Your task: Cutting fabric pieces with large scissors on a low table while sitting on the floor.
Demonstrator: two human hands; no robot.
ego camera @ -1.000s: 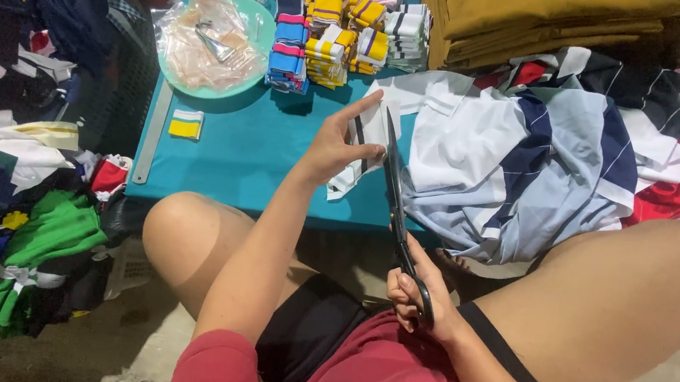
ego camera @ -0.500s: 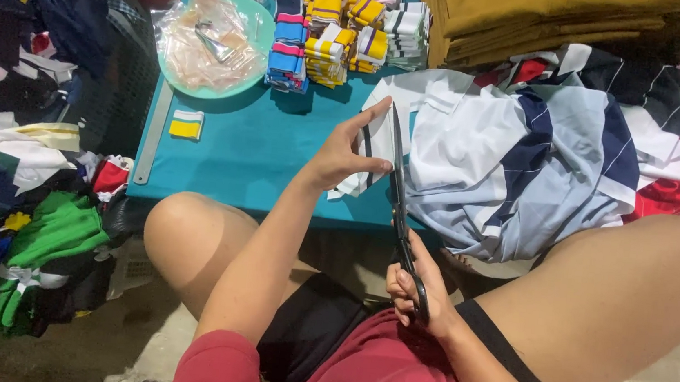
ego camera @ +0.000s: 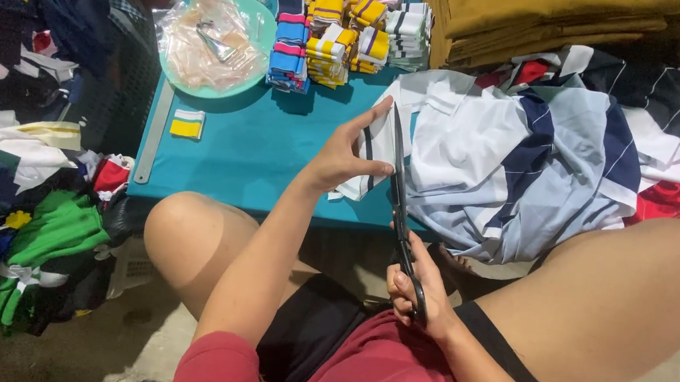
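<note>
The right hand (ego camera: 417, 292) is closed around the handles of long black scissors (ego camera: 399, 196), whose blades run up against a white strip (ego camera: 372, 157) of striped cloth that the left hand (ego camera: 343, 160) pinches flat over the near edge of the teal counter (ego camera: 253, 155). The blades look nearly shut along the strip, so the cut seems well on, though I cannot tell whether it is through; the large striped cloth (ego camera: 522, 166) just beside it lies uncut. Farther off, folded striped bands (ego camera: 334, 22) are stacked, and a green bowl (ego camera: 265, 20) holds clear plastic bags (ego camera: 210, 36).
</note>
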